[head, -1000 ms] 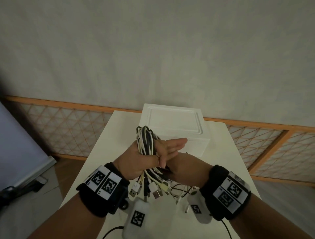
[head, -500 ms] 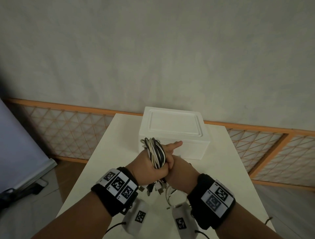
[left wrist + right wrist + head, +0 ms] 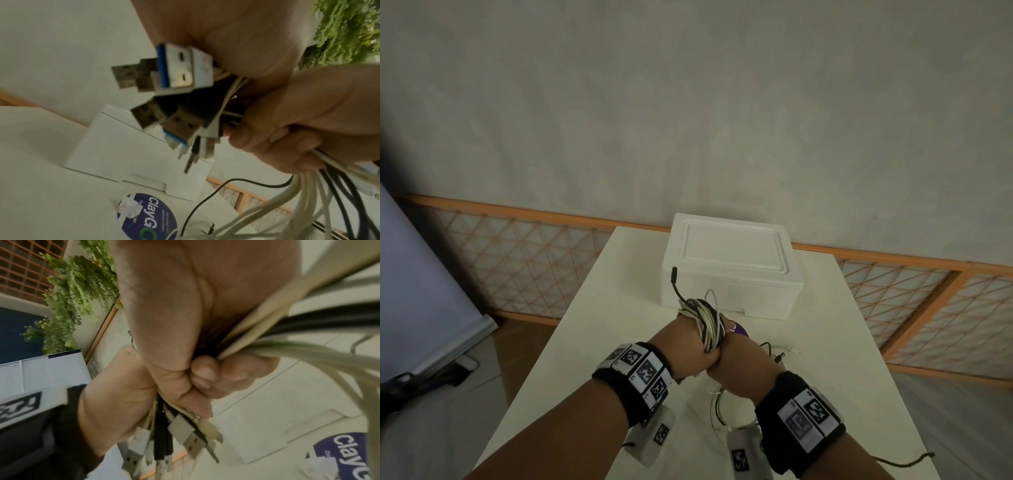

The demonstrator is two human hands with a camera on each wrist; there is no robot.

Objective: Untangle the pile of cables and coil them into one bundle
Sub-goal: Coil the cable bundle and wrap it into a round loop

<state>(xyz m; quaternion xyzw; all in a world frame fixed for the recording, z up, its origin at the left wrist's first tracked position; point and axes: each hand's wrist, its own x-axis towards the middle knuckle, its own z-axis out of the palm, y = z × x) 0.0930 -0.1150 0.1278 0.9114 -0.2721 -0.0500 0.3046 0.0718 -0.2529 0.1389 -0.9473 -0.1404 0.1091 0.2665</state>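
A bundle of white and black cables (image 3: 707,320) is folded over the top of my left hand (image 3: 686,337), which grips it in a fist above the white table (image 3: 602,325). One black cable end (image 3: 674,275) sticks up from it. Several USB plugs (image 3: 180,73) poke out under that fist; the right wrist view shows the plugs (image 3: 185,439) too. My right hand (image 3: 736,366) presses against the left one, its fingers (image 3: 205,373) curled round the cable lengths. Loose cable loops (image 3: 717,407) hang down to the table below both wrists.
A white foam box (image 3: 729,260) stands just beyond the hands at the table's far end. A purple round label (image 3: 739,330) lies on the table right behind the hands. A loose plug (image 3: 786,354) lies to the right. An orange lattice rail (image 3: 517,260) runs behind the table.
My right hand's fingers, stretched over the bundle before, have curled away under it. Both hands sank a little toward the table, and a black cable end now sticks up.
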